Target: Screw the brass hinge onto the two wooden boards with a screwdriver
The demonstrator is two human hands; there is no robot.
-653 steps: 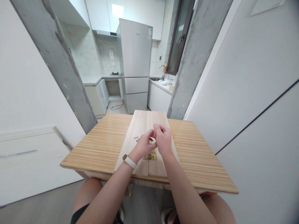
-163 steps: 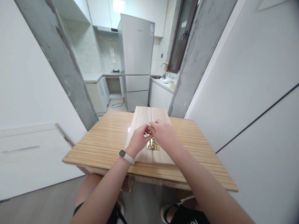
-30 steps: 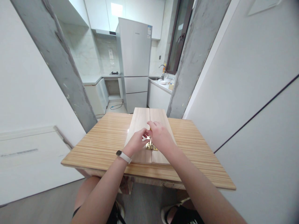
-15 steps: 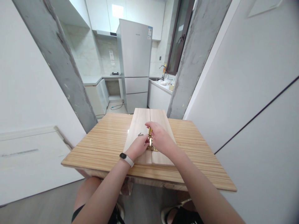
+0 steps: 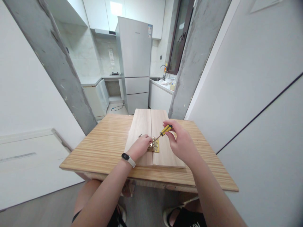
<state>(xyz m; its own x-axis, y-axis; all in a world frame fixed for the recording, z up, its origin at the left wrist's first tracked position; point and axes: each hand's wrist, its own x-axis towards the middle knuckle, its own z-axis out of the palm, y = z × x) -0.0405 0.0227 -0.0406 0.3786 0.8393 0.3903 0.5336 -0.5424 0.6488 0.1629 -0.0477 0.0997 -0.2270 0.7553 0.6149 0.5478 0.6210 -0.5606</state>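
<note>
My right hand (image 5: 181, 142) grips a yellow and black screwdriver (image 5: 166, 129) by its handle. The tool is tilted, its shaft pointing down and left at a brass hinge (image 5: 156, 146). That hinge lies across the seam between two pale wooden boards, the left board (image 5: 140, 121) and the right board (image 5: 163, 157). My left hand (image 5: 141, 146) rests on the left board with its fingers pinched together at the hinge's left leaf, which they partly cover. What is between those fingertips is hidden. A few small screws (image 5: 140, 135) lie on the left board beyond my left hand.
The boards lie on a wood-grained table (image 5: 104, 138). Behind it stand a grey fridge (image 5: 137, 53), a counter with a sink (image 5: 156, 78) and a cable (image 5: 117, 107) on the floor. A white wall panel (image 5: 260, 104) rises on the right.
My right hand has moved right, and the screwdriver has gone from nearly upright to slanted. More of the hinge's right leaf shows. My left hand stays by the hinge. The view has shifted slightly.
</note>
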